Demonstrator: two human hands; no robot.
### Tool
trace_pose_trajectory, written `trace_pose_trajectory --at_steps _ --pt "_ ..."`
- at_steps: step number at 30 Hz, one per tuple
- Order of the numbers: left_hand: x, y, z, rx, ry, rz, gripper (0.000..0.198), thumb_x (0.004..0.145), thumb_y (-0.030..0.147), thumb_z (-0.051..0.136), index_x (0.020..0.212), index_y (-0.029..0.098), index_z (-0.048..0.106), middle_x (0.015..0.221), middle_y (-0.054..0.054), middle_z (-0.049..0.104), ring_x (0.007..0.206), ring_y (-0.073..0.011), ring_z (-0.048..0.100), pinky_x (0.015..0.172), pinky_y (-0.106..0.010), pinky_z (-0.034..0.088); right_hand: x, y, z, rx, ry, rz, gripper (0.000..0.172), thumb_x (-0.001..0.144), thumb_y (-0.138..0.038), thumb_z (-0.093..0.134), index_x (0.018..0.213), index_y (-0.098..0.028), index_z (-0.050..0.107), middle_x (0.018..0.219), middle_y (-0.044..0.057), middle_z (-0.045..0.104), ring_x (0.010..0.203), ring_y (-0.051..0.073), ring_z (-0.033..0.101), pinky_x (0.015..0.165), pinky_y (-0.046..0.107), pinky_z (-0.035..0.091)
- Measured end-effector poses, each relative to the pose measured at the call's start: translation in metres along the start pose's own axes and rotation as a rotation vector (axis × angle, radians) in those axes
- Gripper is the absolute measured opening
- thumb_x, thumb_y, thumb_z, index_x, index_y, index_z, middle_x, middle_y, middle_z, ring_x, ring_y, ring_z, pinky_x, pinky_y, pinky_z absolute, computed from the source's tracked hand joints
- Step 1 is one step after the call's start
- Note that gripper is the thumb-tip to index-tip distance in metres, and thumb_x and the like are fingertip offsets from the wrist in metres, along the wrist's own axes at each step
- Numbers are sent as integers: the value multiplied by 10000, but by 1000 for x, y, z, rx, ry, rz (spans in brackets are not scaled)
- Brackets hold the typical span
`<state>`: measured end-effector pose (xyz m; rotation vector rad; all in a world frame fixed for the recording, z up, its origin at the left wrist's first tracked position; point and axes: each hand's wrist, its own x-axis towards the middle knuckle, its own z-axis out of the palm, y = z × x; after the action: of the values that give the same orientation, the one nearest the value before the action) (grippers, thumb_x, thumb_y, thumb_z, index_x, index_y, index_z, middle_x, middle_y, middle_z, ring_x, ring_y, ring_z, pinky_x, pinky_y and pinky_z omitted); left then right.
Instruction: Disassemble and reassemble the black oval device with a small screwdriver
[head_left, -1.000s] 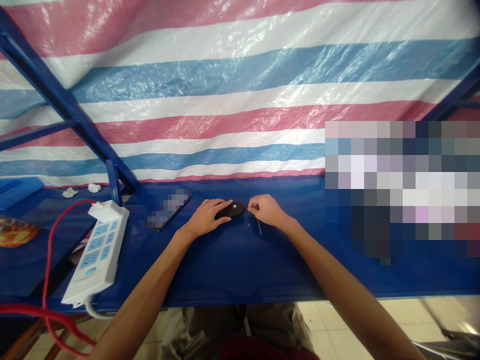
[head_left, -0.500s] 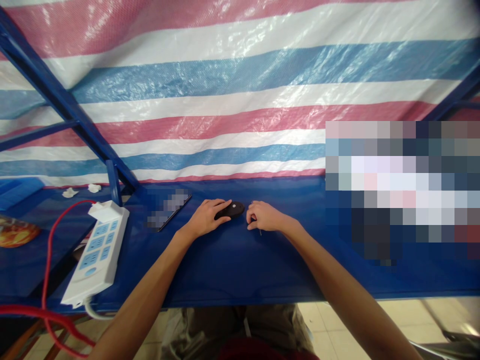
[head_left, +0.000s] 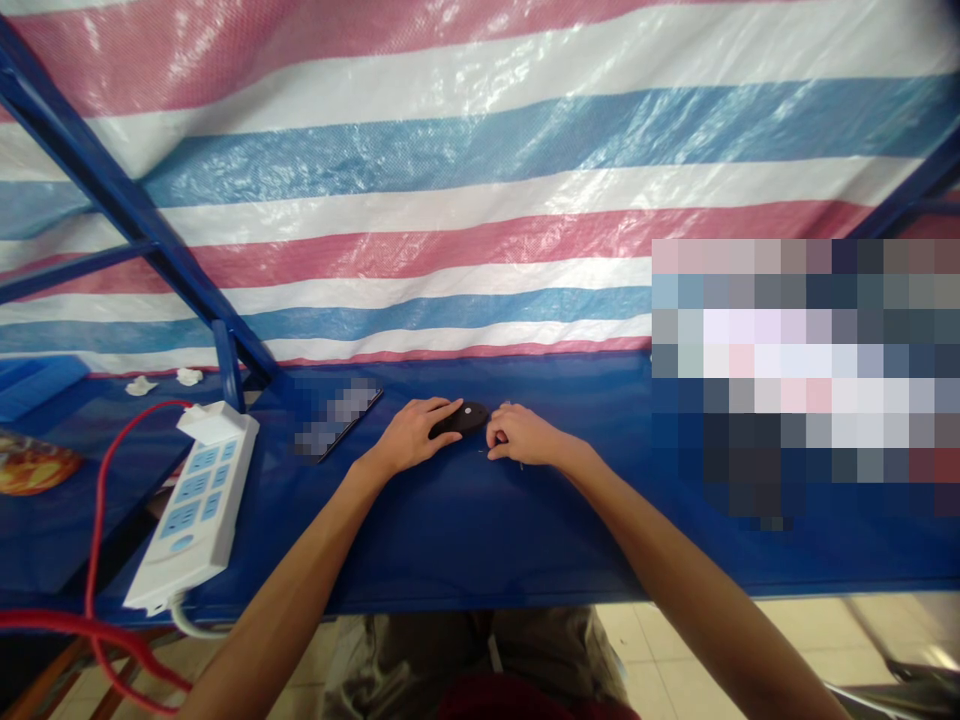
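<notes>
One red, white and blue striped tarp (head_left: 450, 180) hangs behind a blue worktop (head_left: 480, 540) with a white power strip (head_left: 196, 505) at left. The right hand (head_left: 521, 435) curls, its grip's hold impossible to tell; the left hand (head_left: 412, 435) grasps the near end of a black computer mouse (head_left: 466, 418) between both.

Saw broad red, white and blue stripes across the woven plastic sheet (head_left: 420, 175) at top, deep blue on the glossy tabletop (head_left: 450, 540) below. Noted a pale dot (head_left: 468, 411) on the oval black device (head_left: 459, 422) at centre, light-blue panels (head_left: 193, 484) on the long white plastic power strip (head_left: 210, 535) at left, red on the thin cable (head_left: 100, 480) beside.
</notes>
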<state>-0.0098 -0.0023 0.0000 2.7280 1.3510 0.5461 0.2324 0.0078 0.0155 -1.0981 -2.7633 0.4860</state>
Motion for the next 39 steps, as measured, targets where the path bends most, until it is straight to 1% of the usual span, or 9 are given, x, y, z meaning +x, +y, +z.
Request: trace_pose_trajectory --at_steps 3,9,11,14,19,23,29,35,39 --pt "0 -1 1 6 1 -1 540 899 524 500 1350 227 506 1288 -93 585 1159 -259 557 1000 -407 423 1 -2 1 13 15 -1 76 769 -182 685 693 -185 693 706 12 622 774 162 544 877 310 349" --pt "0 2 0 14 7 -6 533 901 520 499 1344 223 513 1277 -95 592 1130 -257 575 982 -404 439 -1 -1 0 26 144 30 85 743 -123 657 676 -170 678 716 19 614 721 145 519 723 264 353" --pt "1 3 -1 13 6 -12 535 902 514 501 1345 216 511 1266 -97 599 1118 -258 582 975 -404 444 0 0 2 53 116 0 38 733 -187 711 708 -174 685 709 9 606 708 138 518 740 268 354" --pt "1 4 -1 10 14 -12 529 902 514 500 1342 221 514 1255 -95 605 1111 -256 588 973 -397 445 1 0 6 90 49 -54 123 705 -267 769 743 -180 691 702 -5 610 725 141 537 782 282 361" --pt "1 4 -2 -4 2 -11 532 904 511 499 1353 225 501 1261 -96 599 1112 -256 587 972 -399 444 3 2 9 114 -4 -74 43 743 -218 729 740 -185 702 716 -1 652 756 151 573 811 292 374" --pt "2 6 -3 -10 -17 -15 533 908 501 499 1360 220 490 1265 -98 596 1115 -256 585 971 -403 444 3 1 9 112 7 -94 32 759 -200 703 737 -177 706 719 10 665 746 150 576 797 285 383" --pt "2 6 -4 -11 -18 -23 525 907 489 506 1354 214 497 1255 -97 601 1098 -258 591 966 -404 447 2 -1 10 120 22 -103 39 771 -179 670 749 -163 698 729 15 655 677 124 556 699 242 380" --pt "2 6 -4 -5 -14 -23 524 908 485 506 1356 214 495 1253 -94 601 1095 -254 592 965 -395 446 0 -7 9 84 22 -78 77 776 -158 619 737 -169 684 730 14 652 703 133 560 734 257 384" --pt "2 7 -4 8 -10 -24 529 910 498 496 1358 216 495 1253 -97 601 1092 -252 592 962 -395 451 -2 -9 5 62 76 -72 118 751 -122 572 712 -172 672 736 16 650 679 134 552 733 258 383"
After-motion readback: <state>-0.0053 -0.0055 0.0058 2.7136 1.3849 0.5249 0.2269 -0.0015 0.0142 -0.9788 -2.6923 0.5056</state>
